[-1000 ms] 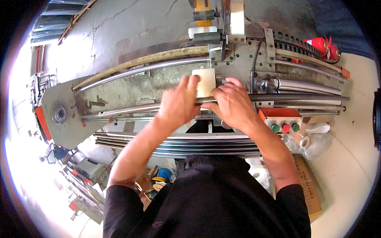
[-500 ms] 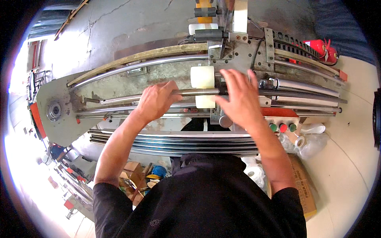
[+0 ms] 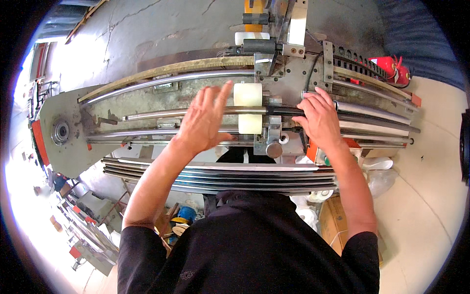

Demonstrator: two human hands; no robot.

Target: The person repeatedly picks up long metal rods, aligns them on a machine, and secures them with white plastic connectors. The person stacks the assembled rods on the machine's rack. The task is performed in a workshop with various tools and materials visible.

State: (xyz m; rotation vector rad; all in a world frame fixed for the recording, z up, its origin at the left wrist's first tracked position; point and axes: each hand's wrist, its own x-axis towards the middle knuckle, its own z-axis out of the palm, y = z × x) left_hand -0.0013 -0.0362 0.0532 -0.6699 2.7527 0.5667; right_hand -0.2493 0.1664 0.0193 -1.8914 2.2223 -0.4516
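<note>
Currently | rod [image 3: 252,110]: slim, metallic, darker toward right | left grip [image 3: 201,120]: fingers apart | right grip [image 3: 320,118]: cannot tell

The long, round, silver-grey metal rod [image 3: 161,113] is smooth with a soft sheen; the pale cream rounded block [image 3: 247,94] looks like smooth, satiny plastic. The long grey metal machine bed [image 3: 208,93] is matt and stained. The black short-sleeved cloth shirt [image 3: 240,235] is matt, the red cylindrical fire extinguishers [image 3: 384,64] glossy
</note>
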